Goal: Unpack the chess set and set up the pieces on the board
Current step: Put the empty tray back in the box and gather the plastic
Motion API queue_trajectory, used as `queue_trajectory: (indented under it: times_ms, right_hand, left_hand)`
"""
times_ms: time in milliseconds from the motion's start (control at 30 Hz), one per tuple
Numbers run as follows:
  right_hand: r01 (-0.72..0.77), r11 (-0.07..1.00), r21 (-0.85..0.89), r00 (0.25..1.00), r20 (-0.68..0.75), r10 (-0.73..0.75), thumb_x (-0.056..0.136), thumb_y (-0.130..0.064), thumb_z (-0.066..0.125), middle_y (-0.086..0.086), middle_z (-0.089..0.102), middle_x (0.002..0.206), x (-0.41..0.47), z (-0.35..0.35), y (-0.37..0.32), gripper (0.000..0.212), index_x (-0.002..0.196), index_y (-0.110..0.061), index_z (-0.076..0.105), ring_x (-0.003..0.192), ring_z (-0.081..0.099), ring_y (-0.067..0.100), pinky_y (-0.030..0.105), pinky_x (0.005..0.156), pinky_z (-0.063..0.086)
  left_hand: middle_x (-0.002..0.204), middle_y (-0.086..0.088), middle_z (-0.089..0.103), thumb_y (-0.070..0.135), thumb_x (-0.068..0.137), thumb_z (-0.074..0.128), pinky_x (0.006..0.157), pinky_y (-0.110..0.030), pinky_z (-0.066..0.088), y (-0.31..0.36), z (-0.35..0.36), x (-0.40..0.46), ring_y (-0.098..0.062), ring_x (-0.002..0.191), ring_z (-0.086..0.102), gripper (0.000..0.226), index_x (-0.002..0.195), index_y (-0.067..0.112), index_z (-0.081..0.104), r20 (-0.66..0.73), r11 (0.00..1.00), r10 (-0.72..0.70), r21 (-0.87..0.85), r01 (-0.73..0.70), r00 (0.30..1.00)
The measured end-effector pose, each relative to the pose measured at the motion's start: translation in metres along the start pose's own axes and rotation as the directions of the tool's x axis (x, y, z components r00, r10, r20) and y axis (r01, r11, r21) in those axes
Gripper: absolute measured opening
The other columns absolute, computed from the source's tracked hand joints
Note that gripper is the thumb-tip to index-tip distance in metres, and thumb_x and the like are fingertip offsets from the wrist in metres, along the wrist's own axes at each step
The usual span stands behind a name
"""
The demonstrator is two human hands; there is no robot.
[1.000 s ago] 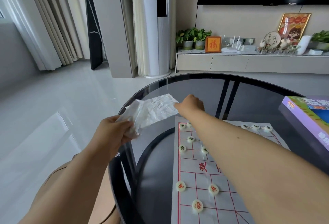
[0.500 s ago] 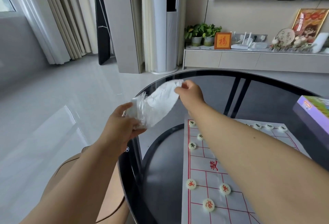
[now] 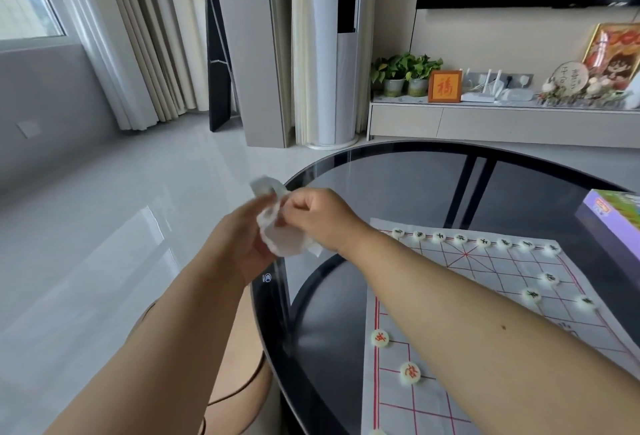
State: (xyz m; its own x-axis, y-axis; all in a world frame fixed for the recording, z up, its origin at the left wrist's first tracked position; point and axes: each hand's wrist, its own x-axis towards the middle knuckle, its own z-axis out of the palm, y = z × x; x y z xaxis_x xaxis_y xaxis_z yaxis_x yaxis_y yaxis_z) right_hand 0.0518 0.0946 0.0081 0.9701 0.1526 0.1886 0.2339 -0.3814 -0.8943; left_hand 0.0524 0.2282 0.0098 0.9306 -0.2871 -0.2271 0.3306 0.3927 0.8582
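A white paper chess board [image 3: 485, 282] with red lines lies on the round black glass table [image 3: 381, 185]. Round pale pieces stand on it: a row along the far edge [image 3: 460, 238] and some near my side, such as one with a red character [image 3: 410, 372]. Just past the table's left rim, both my hands hold a crumpled clear plastic bag [image 3: 282, 239]. My left hand [image 3: 242, 244] grips it from below. My right hand [image 3: 320, 218] pinches its upper part. My right forearm hides part of the board.
A purple game box [image 3: 613, 223] lies at the table's right edge. Beyond the table are a low TV cabinet [image 3: 502, 123] with potted plants and ornaments, a tall white column unit [image 3: 329, 54] and curtains. Bare shiny floor stretches to the left.
The bag was stretched out between my hands. Now my hands have come together and the bag is scrunched into a small wad between them.
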Motion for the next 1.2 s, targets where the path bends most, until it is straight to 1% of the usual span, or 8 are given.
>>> queue_trajectory:
  times_ms: [33,167,367,600,767,867,1100,1200]
  right_hand:
    - [0.038,0.998,-0.054,0.999,-0.019,-0.039,0.082,-0.013,0.067,-0.001,0.063,0.093,-0.002,0.005,-0.002,0.004,0.082,-0.016,0.067,0.088,0.058,0.012,0.025,0.078,0.044]
    - [0.013,0.990,-0.139,0.974,-0.223,-0.044,0.069,-0.020,0.078,0.001,0.051,0.112,0.000,0.020,-0.007,0.051,0.113,-0.016,0.054,0.101,0.053,0.015,0.023,0.085,0.045]
    - [-0.102,0.991,0.082,0.981,-0.158,0.114,0.083,-0.025,0.070,0.001,0.064,0.096,-0.014,0.051,-0.018,0.027,0.104,-0.015,0.057,0.089,0.060,0.019,0.033,0.077,0.050]
    - [0.051,0.789,-0.612,0.998,0.000,-0.064,0.087,-0.013,0.050,0.013,0.051,0.117,-0.021,0.107,-0.022,0.024,0.109,-0.010,0.060,0.113,0.044,0.029,0.037,0.090,0.039]
    - [-0.132,0.991,0.025,0.985,0.117,0.128,0.081,-0.029,0.052,0.000,0.052,0.116,-0.035,0.136,-0.031,0.026,0.102,-0.019,0.062,0.111,0.047,0.016,0.023,0.086,0.042]
    - [-0.215,0.977,0.001,0.964,0.161,0.212,0.090,-0.017,0.044,-0.003,0.055,0.123,-0.050,0.148,-0.024,0.034,0.122,-0.019,0.053,0.114,0.050,0.016,0.028,0.094,0.042]
    - [0.106,0.763,-0.638,0.706,0.589,0.394,0.098,-0.020,0.032,0.009,0.042,0.144,-0.086,0.182,0.009,0.041,0.134,-0.014,0.051,0.130,0.040,0.029,0.037,0.109,0.032]
    - [0.262,0.607,-0.751,0.583,0.624,0.520,0.101,-0.027,0.025,0.013,0.016,0.157,-0.091,0.185,0.014,0.046,0.146,-0.020,0.036,0.142,0.019,0.032,0.040,0.117,0.018]
  left_hand:
    - [0.090,-0.022,0.062,0.017,0.095,0.046,0.058,-0.033,0.054,-0.001,-0.002,-0.001,-0.028,0.069,0.063,0.023,0.095,-0.002,0.060,-0.076,0.999,0.010,0.045,-0.006,0.997]
    - [0.100,-0.015,0.066,0.006,0.097,0.040,0.068,-0.037,0.054,0.004,-0.013,-0.010,-0.025,0.080,0.065,0.024,0.112,0.003,0.058,-0.129,0.997,0.027,-0.063,-0.035,0.991]
    - [0.094,-0.017,0.061,0.001,0.087,0.040,0.064,-0.046,0.056,0.012,-0.026,-0.031,-0.035,0.079,0.064,0.025,0.104,0.000,0.058,-0.234,0.999,-0.036,-0.021,0.032,0.972]
    - [0.078,-0.019,0.056,0.041,0.096,0.041,0.066,-0.032,0.041,0.011,-0.056,-0.053,-0.028,0.076,0.056,0.036,0.082,0.012,0.057,-0.102,0.993,-0.110,-0.062,0.104,0.989]
    - [0.064,-0.012,0.043,-0.008,0.086,0.030,0.039,-0.011,0.024,0.009,-0.107,-0.073,-0.012,0.033,0.041,0.021,0.076,0.004,0.044,-0.245,0.999,0.036,0.015,-0.034,0.969]
    - [0.062,-0.008,0.042,-0.007,0.086,0.035,0.031,-0.010,0.030,0.001,-0.142,-0.084,-0.010,0.029,0.043,0.019,0.074,0.005,0.043,-0.339,0.998,0.058,0.040,-0.048,0.939]
    - [0.056,-0.013,0.061,-0.003,0.085,0.024,0.052,-0.013,0.014,-0.027,-0.168,-0.097,-0.014,0.044,0.048,0.021,0.085,0.004,0.043,-0.505,0.985,-0.158,-0.142,0.099,0.849]
    - [0.084,-0.019,0.058,0.016,0.084,0.031,0.049,-0.013,0.019,-0.025,-0.164,-0.102,-0.020,0.051,0.050,0.026,0.100,0.000,0.045,-0.491,0.972,-0.181,-0.219,0.080,0.852]
